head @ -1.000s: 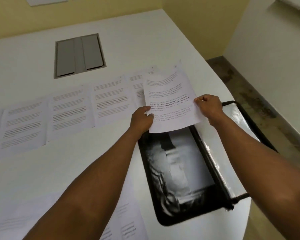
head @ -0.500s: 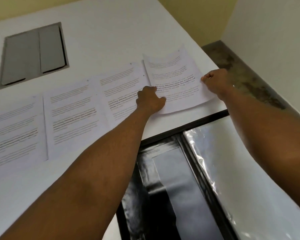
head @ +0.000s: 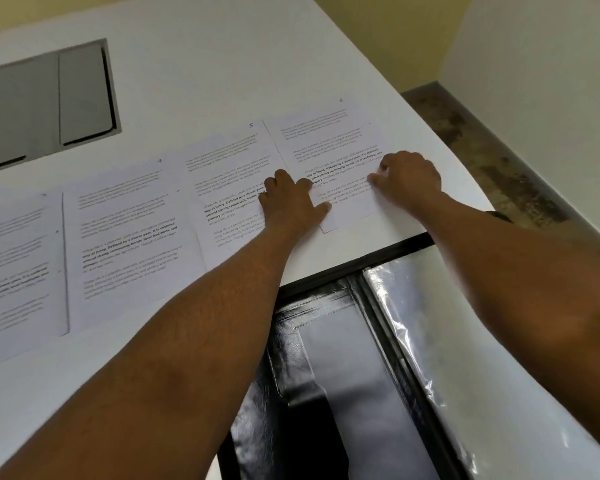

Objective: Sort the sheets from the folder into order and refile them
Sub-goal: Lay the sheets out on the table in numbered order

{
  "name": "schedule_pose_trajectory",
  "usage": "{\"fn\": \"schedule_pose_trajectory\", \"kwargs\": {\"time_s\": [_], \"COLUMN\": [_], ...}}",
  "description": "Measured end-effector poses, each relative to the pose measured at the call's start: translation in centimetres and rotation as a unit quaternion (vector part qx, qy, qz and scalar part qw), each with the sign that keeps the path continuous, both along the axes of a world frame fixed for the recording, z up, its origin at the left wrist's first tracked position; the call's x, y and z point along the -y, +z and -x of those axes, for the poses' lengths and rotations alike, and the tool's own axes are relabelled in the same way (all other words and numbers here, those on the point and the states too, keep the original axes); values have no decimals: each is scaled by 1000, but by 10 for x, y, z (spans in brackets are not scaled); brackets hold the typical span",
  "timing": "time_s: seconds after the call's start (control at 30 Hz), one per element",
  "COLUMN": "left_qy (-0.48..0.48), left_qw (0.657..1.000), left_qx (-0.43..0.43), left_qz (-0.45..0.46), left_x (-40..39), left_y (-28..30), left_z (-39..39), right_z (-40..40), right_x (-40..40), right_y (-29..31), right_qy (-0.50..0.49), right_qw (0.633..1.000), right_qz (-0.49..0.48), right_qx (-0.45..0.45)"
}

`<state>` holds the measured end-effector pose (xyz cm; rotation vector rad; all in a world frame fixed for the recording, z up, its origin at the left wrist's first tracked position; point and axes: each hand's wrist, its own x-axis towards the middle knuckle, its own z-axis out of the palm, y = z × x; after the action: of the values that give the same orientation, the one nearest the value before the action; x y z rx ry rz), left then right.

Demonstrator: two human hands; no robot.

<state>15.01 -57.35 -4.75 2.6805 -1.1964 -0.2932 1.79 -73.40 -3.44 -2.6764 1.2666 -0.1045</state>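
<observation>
Sheets of printed text laid in a row across a white counter [head: 194,81], side by side, edges touching or slightly overlapping. Rightmost sheet [head: 329,147], marked with a handwritten 6 at its top corner, lying flat near the counter's curved right edge, its left edge meeting the neighbouring sheet marked 5 [head: 227,174]. Further left, a sheet marked 4 [head: 125,230], then another sheet [head: 14,268] running out of view, its print blurred.

Left hand [head: 290,202] resting palm down across the seam between sheets 5 and 6, fingers spread and fairly straight, thumb reaching onto the lower left corner of sheet 6. Right hand [head: 407,180] on the lower right part of sheet 6, fingers bent with tips pressing down on the paper, gripping nothing; some motion blur there. Both bare forearms reaching in from the bottom of the view.

Black folder [head: 326,375] lying open on the counter just below the row of sheets, glossy inner cover on the left, clear plastic sleeve [head: 471,358] on the right, dark spine between.

Grey recessed hatch [head: 45,98] set in the counter at upper left. Yellow wall behind, mottled floor [head: 492,133] at right.
</observation>
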Motion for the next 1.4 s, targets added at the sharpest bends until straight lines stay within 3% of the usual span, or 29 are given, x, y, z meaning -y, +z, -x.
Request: {"fn": "schedule_pose_trajectory", "kwargs": {"time_s": [0.17, 0.67, 1.07, 1.4], "left_qy": [-1, 41, 160, 232], "left_qw": [999, 998, 984, 969], "left_qx": [-7, -42, -66, -89], "left_qz": [48, 35, 45, -14], "left_x": [-33, -294, -523, -655], "left_y": [14, 78, 71, 42], "left_z": [16, 123, 188, 210], "right_z": [6, 105, 161, 199], "right_x": [-29, -293, -496, -593], "right_y": [11, 69, 65, 30], "right_qy": [39, 128, 195, 216], "right_qw": [998, 981, 960, 944], "right_qz": [50, -113, -190, -248], "right_qx": [6, 92, 61, -17]}}
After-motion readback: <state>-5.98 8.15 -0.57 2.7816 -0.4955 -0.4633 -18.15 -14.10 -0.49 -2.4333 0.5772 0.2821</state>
